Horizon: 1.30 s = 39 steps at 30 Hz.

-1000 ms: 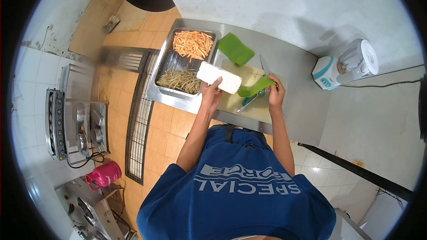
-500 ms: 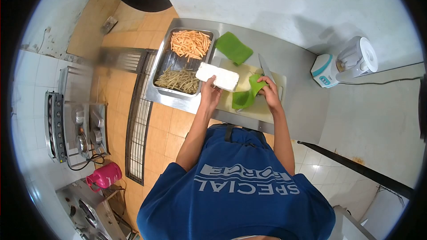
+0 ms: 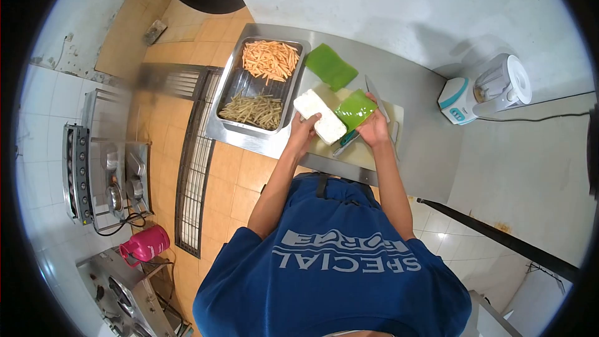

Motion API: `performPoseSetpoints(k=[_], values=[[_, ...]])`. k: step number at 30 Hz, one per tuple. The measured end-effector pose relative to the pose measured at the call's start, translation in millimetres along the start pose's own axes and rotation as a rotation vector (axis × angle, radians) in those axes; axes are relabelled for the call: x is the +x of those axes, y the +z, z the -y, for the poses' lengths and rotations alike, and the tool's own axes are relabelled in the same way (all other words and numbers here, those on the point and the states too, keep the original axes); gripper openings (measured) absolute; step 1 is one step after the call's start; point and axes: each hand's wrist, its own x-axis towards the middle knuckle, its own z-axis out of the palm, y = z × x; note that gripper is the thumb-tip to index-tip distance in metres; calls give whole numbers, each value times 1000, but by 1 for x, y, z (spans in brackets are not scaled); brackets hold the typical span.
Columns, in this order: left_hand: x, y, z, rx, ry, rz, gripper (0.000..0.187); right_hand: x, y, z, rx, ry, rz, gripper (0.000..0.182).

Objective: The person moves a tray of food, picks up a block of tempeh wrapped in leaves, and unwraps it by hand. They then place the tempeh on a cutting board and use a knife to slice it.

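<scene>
A white tempeh block point(image 3: 319, 114) is gripped in my left hand point(image 3: 301, 132), tilted over the cutting board, thumb on its near face. My right hand point(image 3: 373, 128) holds a piece of green banana leaf point(image 3: 355, 110) close against the block's right side, its shiny face up. Another banana leaf piece point(image 3: 331, 66) lies flat behind the block. Beneath both hands is the pale cutting board point(image 3: 367, 158). A knife point(image 3: 376, 95) rests at its right, partly hidden by my right hand. A green-handled tool point(image 3: 346, 141) lies on the board between my hands.
Left of the board, a steel tray point(image 3: 255, 87) holds orange strips point(image 3: 270, 59) and cut green beans point(image 3: 253, 110). A white and teal blender point(image 3: 458, 101) stands at the right by the wall. A pink gas cylinder point(image 3: 148, 243) and a stove point(image 3: 121, 293) are at lower left.
The tempeh block has moved right and turned more diagonal in my left hand. My right hand has brought the banana leaf up against it, uncovering the green-handled tool.
</scene>
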Motion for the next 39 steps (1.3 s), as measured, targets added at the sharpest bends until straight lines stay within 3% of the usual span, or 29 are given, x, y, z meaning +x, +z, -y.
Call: performPoseSetpoints(k=[12,18,22,24,25,27,34,36,39], values=[[8,0,10,95,-10,0,57,0,-13,-7,-118,-116,-169,37],[12,-2,11,164,-62,-13,58,-4,-2,-5,-416,-157,-108,34],[15,-4,12,245,-42,-55,56,-3,1,-6,-448,-150,-79,39],[18,-7,11,557,24,-125,54,-5,5,-9,-489,-153,-86,40],[20,-10,10,555,25,-129,54,-8,9,-10,-490,-149,-83,40],[21,-14,9,859,107,-208,55,-16,15,-10,-886,-184,-49,48],[19,-14,6,843,54,-208,61,-19,24,-17,-866,-241,-125,52],[17,-12,4,1041,73,-246,66,-21,31,-13,-1078,-366,45,52],[10,-8,-14,1181,-70,-217,67,-32,47,-18,-1257,-280,69,52]])
